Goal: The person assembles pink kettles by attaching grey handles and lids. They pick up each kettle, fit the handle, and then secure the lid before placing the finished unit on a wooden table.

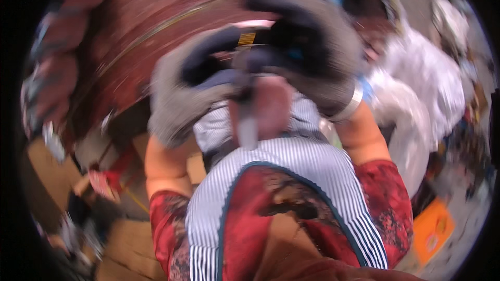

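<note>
Motion blurs both of my hands, which wear grey gloves with dark navy fingers. They meet in front of my striped apron [312, 151]. My left hand [192, 80] is closed, its thumb and fingers curled toward a dark piece with a yellow striped mark [247, 38]. From the other side my right hand [317, 47] bends its fingers round the same spot; its grip hides most of the piece. Just below the fingers hangs a dull reddish-brown rounded piece [273, 104], with a pale narrow strip [248, 130] beside it. I cannot tell what kind of thing these are.
A reddish-brown surface [151, 5] lies ahead. Several rounded reddish-brown bundles [57, 78] line the far left. White plastic bags [422, 78] bulge at the right, with an orange packet [435, 229] below them. Cardboard [130, 247] lies at the lower left.
</note>
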The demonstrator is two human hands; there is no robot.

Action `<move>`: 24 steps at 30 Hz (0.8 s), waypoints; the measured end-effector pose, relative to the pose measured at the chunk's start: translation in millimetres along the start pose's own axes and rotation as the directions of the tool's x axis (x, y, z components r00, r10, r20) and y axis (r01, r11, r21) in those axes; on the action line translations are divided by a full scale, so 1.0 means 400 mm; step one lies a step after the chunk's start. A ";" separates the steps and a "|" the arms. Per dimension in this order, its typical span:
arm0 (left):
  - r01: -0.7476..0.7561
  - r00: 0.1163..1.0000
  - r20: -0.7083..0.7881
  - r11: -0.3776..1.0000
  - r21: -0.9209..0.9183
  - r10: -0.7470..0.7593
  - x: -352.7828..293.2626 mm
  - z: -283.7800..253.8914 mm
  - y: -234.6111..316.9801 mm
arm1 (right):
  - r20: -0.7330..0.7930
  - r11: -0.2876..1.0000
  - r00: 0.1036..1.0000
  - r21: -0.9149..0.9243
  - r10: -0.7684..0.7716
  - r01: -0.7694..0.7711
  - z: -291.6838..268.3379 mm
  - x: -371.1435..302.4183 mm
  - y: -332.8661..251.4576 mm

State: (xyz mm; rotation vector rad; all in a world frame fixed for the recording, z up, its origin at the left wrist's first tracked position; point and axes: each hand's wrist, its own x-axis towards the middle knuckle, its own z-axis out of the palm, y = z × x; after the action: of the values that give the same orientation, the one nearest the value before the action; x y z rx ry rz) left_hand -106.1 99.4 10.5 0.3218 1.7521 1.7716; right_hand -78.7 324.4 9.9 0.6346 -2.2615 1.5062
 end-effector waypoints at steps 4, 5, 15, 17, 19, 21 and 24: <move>-0.302 0.931 -0.058 0.853 0.426 0.359 -0.037 -0.002 0.002 | -0.182 0.996 0.982 0.076 0.050 -0.036 -0.022 -0.057 0.032; -0.415 0.892 -0.017 0.833 0.366 0.452 -0.025 -0.026 0.003 | -0.200 0.994 0.978 -0.080 0.062 -0.079 -0.083 -0.070 0.020; -0.621 0.776 0.277 0.613 0.488 0.566 0.175 -0.302 -0.052 | -0.421 -0.293 -0.250 -0.039 0.872 -0.955 -0.543 -1.107 -0.024; -0.243 0.867 -0.231 0.781 0.576 0.441 0.130 -0.194 -0.145 | -0.482 -0.595 -0.356 -0.571 0.801 -0.566 -0.530 -1.298 0.031; -0.269 0.867 -0.261 0.840 0.472 0.424 0.104 -0.098 -0.160 | -0.432 -0.416 -0.217 -0.443 0.875 -0.794 -0.426 -1.360 0.022; -0.185 0.817 -0.406 0.852 0.489 0.410 0.074 -0.061 -0.175 | -0.434 -0.207 0.013 -0.456 0.901 -0.866 -0.359 -1.382 0.033; -0.236 0.842 -0.255 0.751 0.617 0.475 0.039 -0.043 -0.165 | -0.479 -0.135 0.074 -0.387 0.875 -0.912 -0.325 -1.330 0.033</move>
State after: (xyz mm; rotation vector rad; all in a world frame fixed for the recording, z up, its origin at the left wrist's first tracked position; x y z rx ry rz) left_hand -111.6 89.6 -58.6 0.6218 2.6764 1.5956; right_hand 365.8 540.5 -226.7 -1.6289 -2.9401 0.7514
